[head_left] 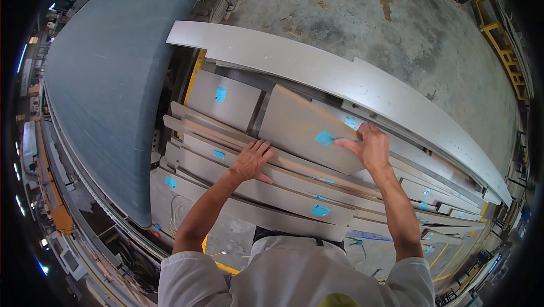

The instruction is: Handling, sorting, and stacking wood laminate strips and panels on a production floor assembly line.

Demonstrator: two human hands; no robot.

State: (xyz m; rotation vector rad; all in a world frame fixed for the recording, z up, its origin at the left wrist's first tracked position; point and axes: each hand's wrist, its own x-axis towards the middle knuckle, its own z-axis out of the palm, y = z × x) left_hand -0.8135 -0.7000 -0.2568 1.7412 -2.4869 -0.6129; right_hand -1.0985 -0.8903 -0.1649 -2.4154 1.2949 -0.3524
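My right hand grips the right part of the upper edge of a flat grey panel with a blue label. The panel is tilted, and its brown edge faces up. Its fingers go over the far side, while the thumb lies on the face near the label. My left hand lies on the upper edges of long narrow grey boards, fingers spread and thumb apart. A smaller grey panel with a blue label lies left of the tilted one. Several more labelled boards lie closer to me.
A long pale metallic board curves along the far side of the stack. To the left stands a large blue-grey surface, with a motor beyond it. Yellow framework stands at the far right on the stained concrete floor.
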